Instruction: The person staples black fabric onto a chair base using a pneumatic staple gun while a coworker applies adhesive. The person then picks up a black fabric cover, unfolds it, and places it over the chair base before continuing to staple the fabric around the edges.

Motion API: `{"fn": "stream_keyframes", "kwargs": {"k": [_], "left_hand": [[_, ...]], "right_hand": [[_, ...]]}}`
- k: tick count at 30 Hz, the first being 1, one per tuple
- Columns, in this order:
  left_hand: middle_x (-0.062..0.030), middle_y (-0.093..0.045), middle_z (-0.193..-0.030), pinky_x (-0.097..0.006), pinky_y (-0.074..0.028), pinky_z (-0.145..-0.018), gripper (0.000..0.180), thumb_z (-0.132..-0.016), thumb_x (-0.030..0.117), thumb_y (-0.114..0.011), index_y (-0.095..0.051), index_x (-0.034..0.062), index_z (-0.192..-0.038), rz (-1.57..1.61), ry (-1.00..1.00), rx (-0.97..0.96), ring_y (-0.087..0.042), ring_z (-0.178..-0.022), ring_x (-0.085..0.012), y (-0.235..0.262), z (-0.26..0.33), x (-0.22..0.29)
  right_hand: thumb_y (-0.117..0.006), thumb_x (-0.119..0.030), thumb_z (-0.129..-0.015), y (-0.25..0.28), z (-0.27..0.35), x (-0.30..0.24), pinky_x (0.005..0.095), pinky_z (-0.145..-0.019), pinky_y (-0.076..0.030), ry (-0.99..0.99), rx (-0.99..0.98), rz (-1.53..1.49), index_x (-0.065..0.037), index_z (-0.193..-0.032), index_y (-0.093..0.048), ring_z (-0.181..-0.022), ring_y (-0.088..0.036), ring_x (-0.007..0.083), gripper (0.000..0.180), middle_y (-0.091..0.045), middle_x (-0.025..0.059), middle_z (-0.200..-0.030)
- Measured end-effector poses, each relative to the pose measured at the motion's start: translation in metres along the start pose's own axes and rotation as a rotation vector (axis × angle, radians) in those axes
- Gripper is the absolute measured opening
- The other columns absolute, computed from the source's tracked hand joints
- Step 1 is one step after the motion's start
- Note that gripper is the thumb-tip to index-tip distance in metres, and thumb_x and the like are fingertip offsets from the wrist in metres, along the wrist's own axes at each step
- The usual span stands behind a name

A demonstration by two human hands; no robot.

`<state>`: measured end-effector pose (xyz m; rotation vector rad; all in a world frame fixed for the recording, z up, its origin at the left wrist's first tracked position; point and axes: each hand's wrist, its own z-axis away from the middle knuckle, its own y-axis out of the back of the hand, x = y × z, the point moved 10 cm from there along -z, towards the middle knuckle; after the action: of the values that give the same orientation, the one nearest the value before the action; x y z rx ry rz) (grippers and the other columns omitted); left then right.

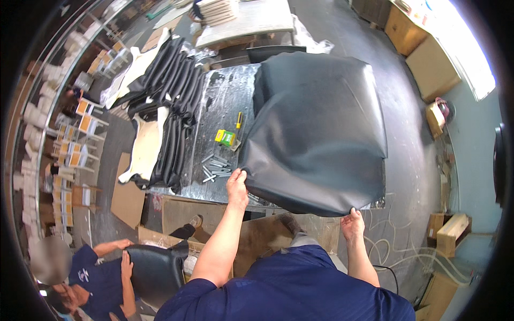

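A large sheet of black leather-like upholstery material (321, 117) drapes over the right part of the worktable, its near edge lifted toward me. My left hand (237, 188) pinches its near left corner, thumb on top. At the near right corner my right hand (352, 223) grips the edge in the same way. Beside my left hand on the table lie several grey metal staple strips (217, 167). Farther back are a small yellow and green box (225, 138) and a yellow-and-black cutter-like tool (239, 120).
Stacked black covers with pale undersides (171, 120) fill the table's left side. At lower left, a co-worker handles a black padded seat (155, 272). Cardboard (128, 192) lies on the floor at left, pale hoses (399, 257) at right. Another table (257, 24) stands behind.
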<state>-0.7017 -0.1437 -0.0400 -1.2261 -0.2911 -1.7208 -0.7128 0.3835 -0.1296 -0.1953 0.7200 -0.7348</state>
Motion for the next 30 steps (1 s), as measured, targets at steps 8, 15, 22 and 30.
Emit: {"fn": "stream_keyframes", "kwargs": {"k": [8, 15, 22, 30], "left_hand": [[0.0007, -0.075, -0.099, -0.031, -0.058, -0.071, 0.010, -0.104, 0.014, -0.078, -0.074, 0.0117, -0.114, 0.189, 0.043, -0.005, -0.072, -0.081, -0.0140, -0.007, 0.048, 0.003], [-0.0041, -0.071, -0.087, -0.036, -0.064, -0.065, 0.017, -0.102, 0.020, -0.077, -0.072, 0.0047, -0.096, -0.136, 0.119, -0.272, -0.070, -0.071, -0.0163, -0.109, 0.136, -0.029], [-0.0190, -0.078, -0.089, -0.047, -0.058, -0.073, 0.022, -0.098, 0.024, -0.071, -0.077, 0.0027, -0.095, -0.687, -0.432, -0.733, -0.077, -0.082, -0.0377, -0.218, 0.240, -0.006], [-0.0192, -0.078, -0.089, -0.049, -0.057, -0.073, 0.028, -0.096, 0.031, -0.074, -0.081, 0.0044, -0.097, -0.768, -0.396, -0.867, -0.077, -0.083, -0.0391, -0.205, 0.262, -0.012]], "right_hand": [[-0.075, -0.035, -0.106, -0.046, 0.025, 0.015, 0.0402, -0.071, -0.052, -0.100, -0.171, 0.423, -0.023, -0.133, -0.057, -0.075, -0.061, 0.0164, 0.034, -0.063, -0.0029, -0.091], [-0.088, -0.014, -0.087, -0.169, 0.142, -0.005, 0.0460, -0.111, -0.048, 0.717, -0.527, 1.307, -0.015, -0.176, -0.026, -0.143, -0.052, 0.0322, 0.109, -0.045, 0.0186, -0.164], [-0.062, 0.002, -0.103, -0.198, 0.176, -0.065, 0.0352, -0.105, -0.053, 1.013, -0.428, 1.056, -0.001, -0.154, -0.060, -0.117, -0.070, 0.0215, 0.051, -0.074, 0.0153, -0.130], [-0.061, 0.000, -0.104, -0.181, 0.208, -0.084, 0.0427, -0.091, -0.060, 1.073, -0.499, 1.593, 0.000, -0.139, -0.071, -0.105, -0.079, 0.0367, 0.036, -0.079, 0.0226, -0.113]]}}
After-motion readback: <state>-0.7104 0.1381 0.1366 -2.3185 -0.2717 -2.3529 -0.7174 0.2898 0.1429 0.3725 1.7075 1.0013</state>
